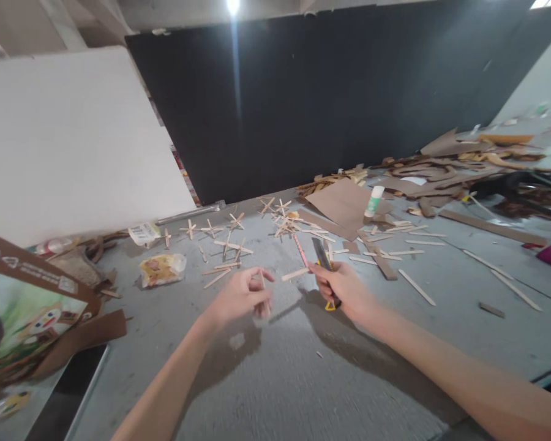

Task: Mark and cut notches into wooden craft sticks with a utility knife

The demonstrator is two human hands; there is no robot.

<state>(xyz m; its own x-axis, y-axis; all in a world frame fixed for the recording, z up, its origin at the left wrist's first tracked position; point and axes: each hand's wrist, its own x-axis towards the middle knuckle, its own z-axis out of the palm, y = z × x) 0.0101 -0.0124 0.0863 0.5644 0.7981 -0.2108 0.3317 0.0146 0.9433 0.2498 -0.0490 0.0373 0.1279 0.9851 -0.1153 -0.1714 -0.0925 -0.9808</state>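
Observation:
My left hand (244,295) is curled above the grey surface, with a thin wooden stick (263,280) between its fingers; motion blurs the fingertips. A short way to the right, my right hand (344,286) is closed around a black and yellow utility knife (324,254), its front end pointing away from me. A pink striped pencil (299,248) reaches to the right fingertips; whether they grip it, I cannot tell. Beside them is a flat wooden stick (294,274). Beyond both hands lie crossed wooden sticks (237,221) in star and cross shapes.
A glue stick (374,201) stands near brown cardboard (340,205) at right, among loose sticks (417,288). Leftward are a wrapped snack (162,270), a printed box (37,312) and a dark flat device (68,392). A black panel (303,104) closes off the back.

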